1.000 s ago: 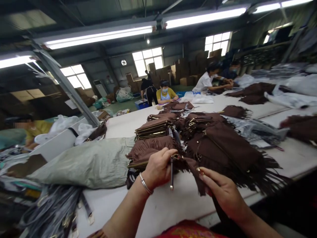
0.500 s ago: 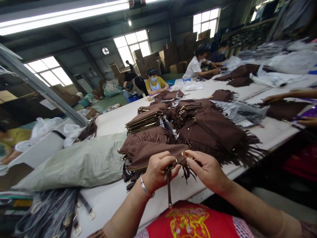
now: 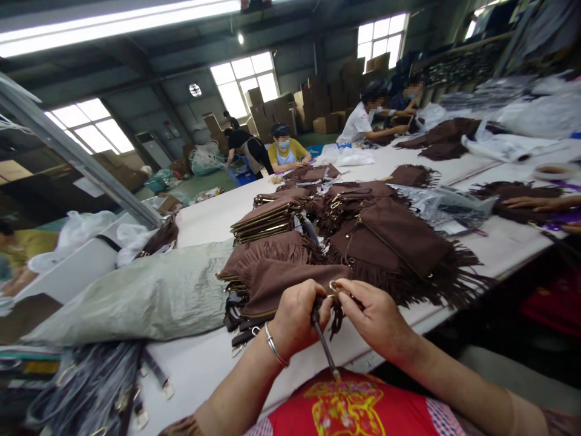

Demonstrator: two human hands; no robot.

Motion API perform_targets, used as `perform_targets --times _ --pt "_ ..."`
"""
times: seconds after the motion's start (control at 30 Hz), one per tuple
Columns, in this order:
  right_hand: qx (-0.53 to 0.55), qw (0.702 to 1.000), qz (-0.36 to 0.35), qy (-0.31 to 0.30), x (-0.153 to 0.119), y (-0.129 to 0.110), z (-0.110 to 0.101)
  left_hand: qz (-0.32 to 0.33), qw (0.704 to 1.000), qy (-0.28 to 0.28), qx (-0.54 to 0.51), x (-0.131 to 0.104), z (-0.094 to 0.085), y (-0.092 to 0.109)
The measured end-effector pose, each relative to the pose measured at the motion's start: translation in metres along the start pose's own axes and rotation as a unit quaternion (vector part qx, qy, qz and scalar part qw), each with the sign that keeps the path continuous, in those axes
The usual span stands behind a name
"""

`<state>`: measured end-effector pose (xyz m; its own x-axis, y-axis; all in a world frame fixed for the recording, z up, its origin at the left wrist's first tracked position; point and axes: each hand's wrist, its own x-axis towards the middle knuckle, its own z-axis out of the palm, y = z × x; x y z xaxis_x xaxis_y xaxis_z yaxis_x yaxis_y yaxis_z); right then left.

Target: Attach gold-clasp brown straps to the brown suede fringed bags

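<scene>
Where brown bags [image 3: 390, 239] lie heaped — white table [image 3: 204, 225], grey sack [image 3: 136, 297], windows [image 3: 245, 79] beyond.

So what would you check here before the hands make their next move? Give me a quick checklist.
1. Left hand has hold of the dark strap: ok.
2. Right hand grips the gold clasp: ok, pinched between thumb and finger.
3. Clasp properly fastened: cannot tell, the fingers hide much of it.
4. Other people's hands out of the way: ok, the nearest is off to the right.
5. Loose straps at lower left laid out neatly: not ok, they overlap in a heap.
</scene>
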<state>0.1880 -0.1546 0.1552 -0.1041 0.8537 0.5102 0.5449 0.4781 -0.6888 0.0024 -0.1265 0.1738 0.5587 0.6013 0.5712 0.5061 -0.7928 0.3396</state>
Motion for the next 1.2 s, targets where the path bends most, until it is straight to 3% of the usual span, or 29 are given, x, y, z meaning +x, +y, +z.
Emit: perform_targets --times 0.23,0.4,0.6,0.73,0.8,0.93,1.0,1.1,1.2 --pt "-0.014 1.000 0.003 0.009 0.002 -0.002 0.006 0.016 0.999 0.043 -0.018 0.001 0.010 0.001" --pt "-0.073 0.997 -0.006 -0.007 0.001 -0.002 0.011 0.035 0.999 0.037 -0.018 0.004 0.014 0.003" --pt "-0.108 0.992 -0.054 -0.034 -0.006 -0.006 0.002 -0.010 0.998 0.060 -0.015 0.005 0.010 0.000" --pt "-0.037 0.997 -0.064 -0.029 -0.011 0.004 -0.006 -0.022 0.996 0.070 -0.047 0.009 -0.003 -0.002" --pt "-0.061 0.996 -0.067 -0.024 -0.013 0.013 -0.004 -0.015 0.996 0.063 -0.066 0.013 -0.012 0.002" --pt "-0.121 0.988 -0.091 -0.004 -0.010 0.021 0.003 0.086 0.992 0.002 -0.088 0.021 -0.032 0.023" --pt "-0.104 0.987 -0.119 0.013 -0.004 0.015 0.001 0.126 0.989 0.001 -0.081 0.023 -0.044 0.037" --pt "-0.017 0.986 -0.163 0.014 0.011 -0.002 -0.012 0.110 0.989 0.088 -0.043 0.022 -0.066 0.048" --pt "0.028 0.993 -0.102 0.047 0.040 -0.004 -0.036 0.067 0.978 0.196 0.035 0.014 -0.085 0.043"
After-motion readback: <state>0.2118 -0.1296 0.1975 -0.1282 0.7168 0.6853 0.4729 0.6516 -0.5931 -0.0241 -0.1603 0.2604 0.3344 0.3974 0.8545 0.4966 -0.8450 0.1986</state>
